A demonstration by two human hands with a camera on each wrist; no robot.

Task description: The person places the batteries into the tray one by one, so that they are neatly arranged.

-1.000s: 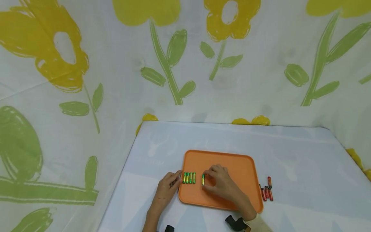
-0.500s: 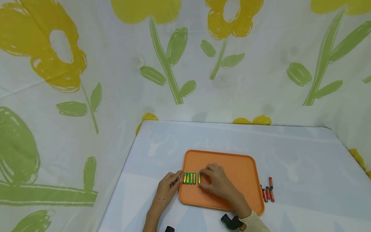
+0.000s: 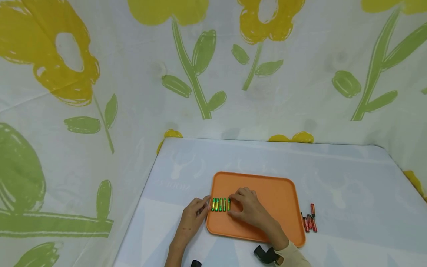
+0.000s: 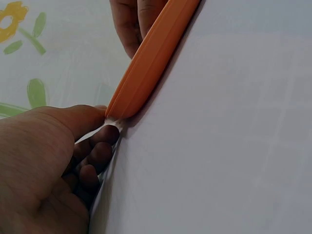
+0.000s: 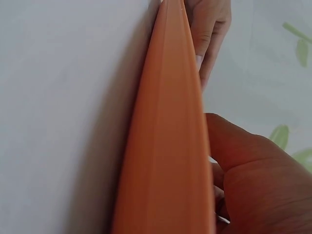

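Observation:
An orange tray (image 3: 263,200) lies on the table, and several green-and-yellow batteries (image 3: 218,204) stand side by side in a row near its left edge. My right hand (image 3: 248,207) pinches the rightmost battery (image 3: 228,204) by its two ends, between thumb and fingers, close beside the row. At the tray's left rim, my left hand (image 3: 193,217) holds the edge with the thumb on top and the other fingers curled below. The tray wall (image 5: 170,122) hides the batteries in the right wrist view; the left wrist view shows the left thumb (image 4: 85,119) at the rim.
Several red batteries (image 3: 309,222) lie loosely grouped on the table just right of the tray. The pale table (image 3: 186,167) reaches back to a flower-printed cloth (image 3: 283,100) that hangs behind and at the left.
My right hand has brought the green battery leftward across the tray, up to the row, where the gap has narrowed. My left hand has stayed at the tray's edge.

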